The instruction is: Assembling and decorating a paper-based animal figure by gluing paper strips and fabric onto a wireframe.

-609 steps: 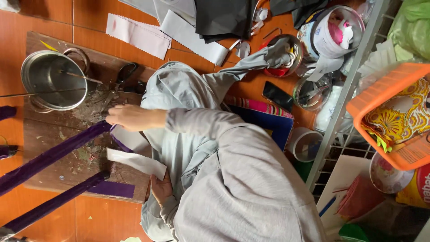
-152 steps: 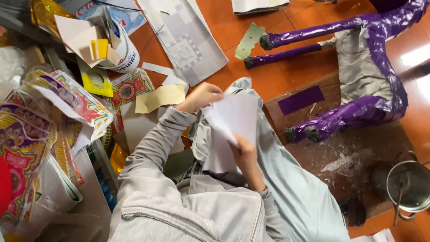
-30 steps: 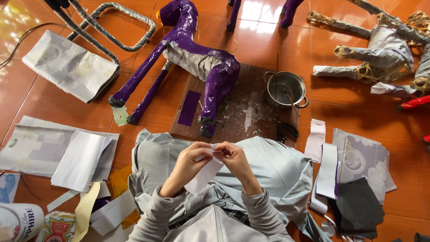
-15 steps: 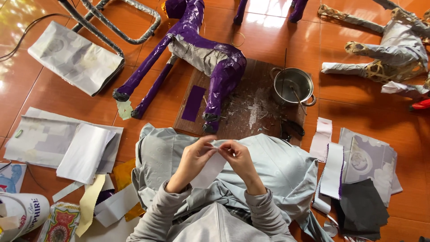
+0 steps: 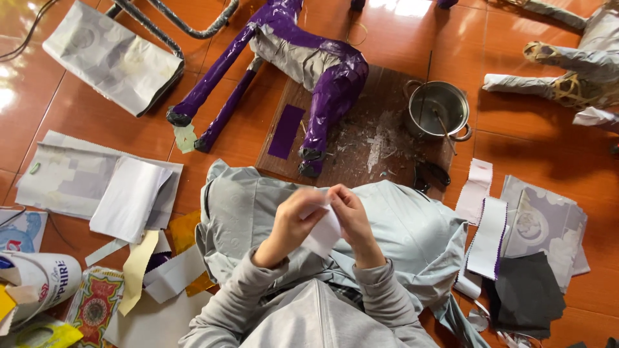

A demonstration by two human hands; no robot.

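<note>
Both of my hands hold one small white piece of paper over my lap. My left hand pinches its left side and my right hand pinches its top right edge, fingers close together. I sit on the orange tiled floor in grey clothes. Ahead of my knees stands a paper animal figure partly covered in purple, its hind legs on a brown board. A purple paper strip lies on that board.
A metal pot with a stick in it stands on the board's right end. White and grey paper sheets lie at the left, paper strips and a dark sheet at the right. Another grey paper figure is at the top right.
The view has drifted slightly, so the floor items sit higher in frame. My hands have stayed together on the white paper over my lap, with the fingers working its upper edge.
</note>
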